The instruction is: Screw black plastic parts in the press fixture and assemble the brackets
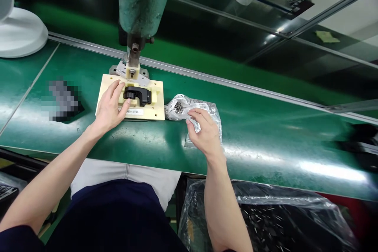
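A black moulded plastic part [143,95] with a curved arm sits in the cream-coloured fixture [159,104], which carries a printed label. My left hand [110,104] lies on the fixture's left side, fingers spread, thumb close to the black part. Above the fixture, the green press column [144,0] ends in a metal ram tip [132,72]. To the right, a clear plastic bag [177,115] lies open with small metal pieces [178,106], apparently screws, inside. My right hand [205,132] hovers at the bag, thumb and forefinger curved with a small gap between their tips.
A dark pixelated object [65,100] lies left on the green bench [265,126]. A white round base [22,33] stands at back left. Below the bench's front edge, a plastic-lined bin [265,220] holds many black pieces. A blurred dark object [362,147] is at far right.
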{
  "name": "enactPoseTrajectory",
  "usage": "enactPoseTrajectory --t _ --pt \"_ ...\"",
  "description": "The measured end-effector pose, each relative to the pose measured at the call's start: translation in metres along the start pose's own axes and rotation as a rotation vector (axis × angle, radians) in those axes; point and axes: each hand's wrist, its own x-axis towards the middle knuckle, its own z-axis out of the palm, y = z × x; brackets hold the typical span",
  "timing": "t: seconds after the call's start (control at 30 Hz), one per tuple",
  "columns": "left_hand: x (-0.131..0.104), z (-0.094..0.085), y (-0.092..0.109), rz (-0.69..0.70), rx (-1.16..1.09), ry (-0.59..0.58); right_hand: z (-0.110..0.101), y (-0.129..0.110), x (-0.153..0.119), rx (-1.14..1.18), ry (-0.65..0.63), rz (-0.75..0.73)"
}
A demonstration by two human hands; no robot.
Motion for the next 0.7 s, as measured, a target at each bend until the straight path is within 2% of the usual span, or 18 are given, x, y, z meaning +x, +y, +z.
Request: enactPoseTrajectory --t 0.17,0.3,0.4,0.5,0.7 --pt "0.000 0.000 0.001 -0.017 0.011 0.002 0.008 -0.008 0.034 -0.151 -0.418 0.265" --pt "0.000 0.000 0.000 -0.010 0.008 0.000 0.025 -0.005 0.063 -0.221 -0.557 0.353" --pt "0.000 0.002 0.000 -0.002 0.002 0.020 0.032 -0.005 0.064 -0.235 -0.556 0.376" --pt "0.000 0.003 -0.001 0.007 0.005 0.026 0.028 -0.004 0.051 -0.180 -0.502 0.383" --pt "0.001 0.003 -0.002 0.004 0.015 0.035 0.020 0.004 0.024 0.089 -0.268 0.437"
